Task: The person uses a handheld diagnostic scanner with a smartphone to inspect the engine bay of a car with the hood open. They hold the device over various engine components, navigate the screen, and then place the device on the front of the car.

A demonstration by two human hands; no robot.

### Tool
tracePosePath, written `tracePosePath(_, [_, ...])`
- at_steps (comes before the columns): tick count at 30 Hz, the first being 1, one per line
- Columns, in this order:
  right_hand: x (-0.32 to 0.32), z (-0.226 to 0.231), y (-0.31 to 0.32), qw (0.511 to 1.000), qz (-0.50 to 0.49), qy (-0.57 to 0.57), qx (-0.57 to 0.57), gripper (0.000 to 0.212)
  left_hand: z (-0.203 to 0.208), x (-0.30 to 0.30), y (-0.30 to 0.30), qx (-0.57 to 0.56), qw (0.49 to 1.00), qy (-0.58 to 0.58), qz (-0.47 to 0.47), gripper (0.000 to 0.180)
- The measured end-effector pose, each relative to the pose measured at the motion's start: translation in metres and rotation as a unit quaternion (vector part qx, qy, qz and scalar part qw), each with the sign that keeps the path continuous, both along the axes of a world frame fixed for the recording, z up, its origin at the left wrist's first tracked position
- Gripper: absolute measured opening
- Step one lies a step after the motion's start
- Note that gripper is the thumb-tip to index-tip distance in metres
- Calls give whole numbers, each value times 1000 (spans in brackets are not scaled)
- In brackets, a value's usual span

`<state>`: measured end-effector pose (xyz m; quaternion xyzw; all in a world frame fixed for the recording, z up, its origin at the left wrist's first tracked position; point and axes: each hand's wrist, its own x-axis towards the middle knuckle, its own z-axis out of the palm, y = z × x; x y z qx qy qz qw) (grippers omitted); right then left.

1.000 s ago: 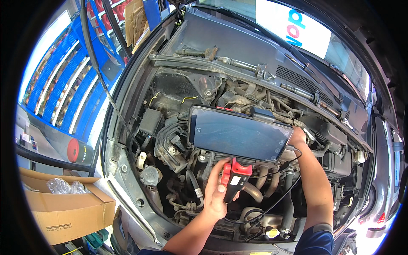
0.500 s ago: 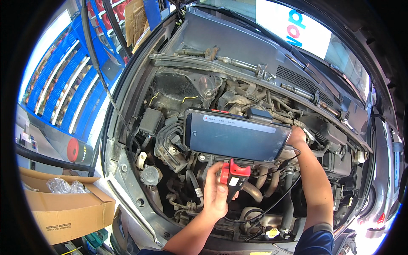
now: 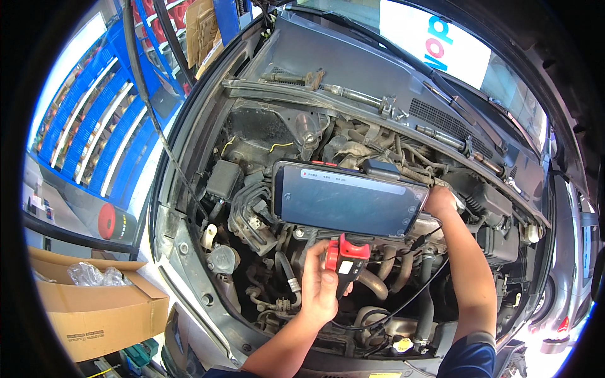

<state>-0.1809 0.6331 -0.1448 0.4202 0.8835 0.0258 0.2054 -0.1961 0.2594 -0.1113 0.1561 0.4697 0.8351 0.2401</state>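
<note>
My left hand (image 3: 320, 291) is closed round the red and black handle (image 3: 353, 253) of a handheld inspection camera. Above that handle sits its wide, dark screen (image 3: 350, 203), tilted over the middle of the engine bay. A thin black cable (image 3: 406, 305) curves below the screen and up toward the right. My right hand (image 3: 441, 203) is curled at the screen's right edge, over the engine. The screen covers its fingertips, so what they grip cannot be made out.
Around my hands lies the open engine bay, with hoses, a battery (image 3: 498, 242) and a yellow cap (image 3: 403, 344). Metal parts (image 3: 359, 94) rest along the cowl below the windscreen. At left stand a cardboard box (image 3: 101, 315) and blue shelving (image 3: 94, 132).
My right hand has shifted slightly left and down, further behind the screen's edge. The cable loop beside it has moved. My left hand and the screen stay almost still.
</note>
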Motion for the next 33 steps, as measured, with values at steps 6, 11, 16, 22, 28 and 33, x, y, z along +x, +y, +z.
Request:
tracePosePath(6, [10,30,11,997,-10,64,35,23,-1,1,-2,5,1000,3,-5,83])
tracePosePath(11, [31,89,-3,985,23,151,78,21,-2,1,-3,13,1000,4,-7,82])
tracePosePath(16, [70,144,-9,965,33,229,120,20,1,1,-1,5,1000,-6,-9,82])
tracePosePath(22, [106,185,-12,957,6,247,153,20,7,3,5,43,999,-11,-4,82])
tracePosePath(28, [119,174,0,964,-30,211,160,19,-1,6,7,36,999,22,-4,79])
tracePosePath(33, [119,148,13,968,-62,186,156,20,-3,6,6,28,999,28,0,79])
